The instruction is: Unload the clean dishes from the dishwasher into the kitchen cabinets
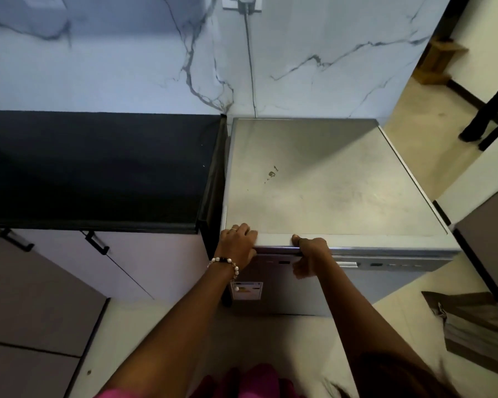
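Head view, centre to lower right of frame: dishwasher, door closed; left hand and right hand are curling over its top front edge, apparently preparing to pull it open.

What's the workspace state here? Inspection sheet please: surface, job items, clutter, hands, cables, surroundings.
Surface: black countertop bare where visible; dishwasher top has a small stain.
Job's things: dishwasher door shut; no dishes seen; cabinet doors closed.
Clutter: folded cloth-like item on floor at right.
Hands: left hand grips the dishwasher's front left corner; right hand curls under the door's top edge.
Cables: grey cord runs from wall outlet down behind the dishwasher.
Surroundings: marble-look wall, tiled floor.
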